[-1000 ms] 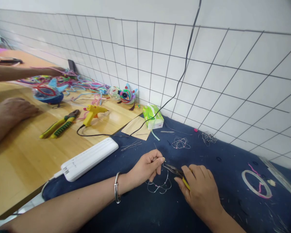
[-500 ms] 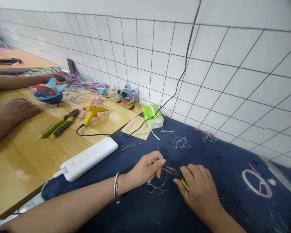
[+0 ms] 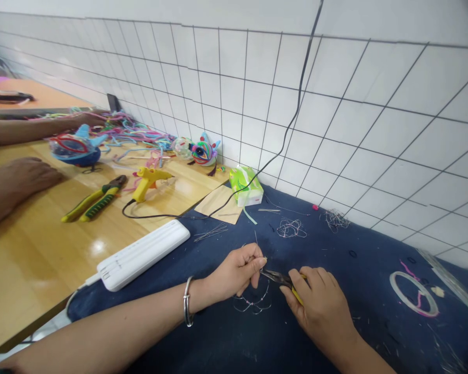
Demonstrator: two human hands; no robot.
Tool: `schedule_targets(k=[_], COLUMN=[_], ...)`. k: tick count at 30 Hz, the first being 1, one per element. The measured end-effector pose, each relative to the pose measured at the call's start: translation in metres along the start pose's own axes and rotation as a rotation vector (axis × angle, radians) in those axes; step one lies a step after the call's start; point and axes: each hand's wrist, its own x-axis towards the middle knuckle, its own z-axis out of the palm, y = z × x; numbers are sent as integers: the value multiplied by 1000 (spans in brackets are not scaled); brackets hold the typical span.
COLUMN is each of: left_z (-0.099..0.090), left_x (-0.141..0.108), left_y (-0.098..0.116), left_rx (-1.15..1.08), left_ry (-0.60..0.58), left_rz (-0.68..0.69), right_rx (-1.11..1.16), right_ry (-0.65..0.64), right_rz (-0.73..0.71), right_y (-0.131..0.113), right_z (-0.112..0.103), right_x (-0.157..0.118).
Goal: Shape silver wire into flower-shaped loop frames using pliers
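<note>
Thumb and fingers of my left hand [image 3: 239,270] pinch a thin wire piece [image 3: 253,302], whose looped part with small pinkish beads hangs below the fingers. A straight wire end sticks up above the knuckles. My right hand [image 3: 320,298] is wrapped round yellow-handled needle-nose pliers [image 3: 277,278]. Their dark tips meet the wire right at my left fingertips; whether the jaws are fully closed is too small to tell. Behind lie a loose beaded wire coil [image 3: 291,228] and a tangled wire bundle [image 3: 335,220] on the dark blue cloth [image 3: 292,337].
A white power strip [image 3: 144,254], straight wires [image 3: 210,232] and a tissue pack [image 3: 245,186] lie around. Left on the wooden table are cutting pliers [image 3: 95,198], a yellow glue gun [image 3: 150,182] and another person's hand [image 3: 27,179]. A white ring coil [image 3: 413,294] lies right.
The pliers have turned slightly, with their tips still at my left fingertips. My left hand stays almost in place. The other person's near hand has shifted a little.
</note>
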Motion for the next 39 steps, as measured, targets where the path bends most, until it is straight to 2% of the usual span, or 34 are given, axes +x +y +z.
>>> schedule_targets(k=[22, 39], left_z=[4, 2], left_x=[-2, -5], left_y=[1, 2], left_rx=[23, -66], left_ry=[21, -86], left_rz=[66, 103], right_rx=[-4, 56], right_ry=[-19, 6], right_rz=[48, 17], right_y=[-6, -4], right_z=[-6, -12], right_x=[1, 1])
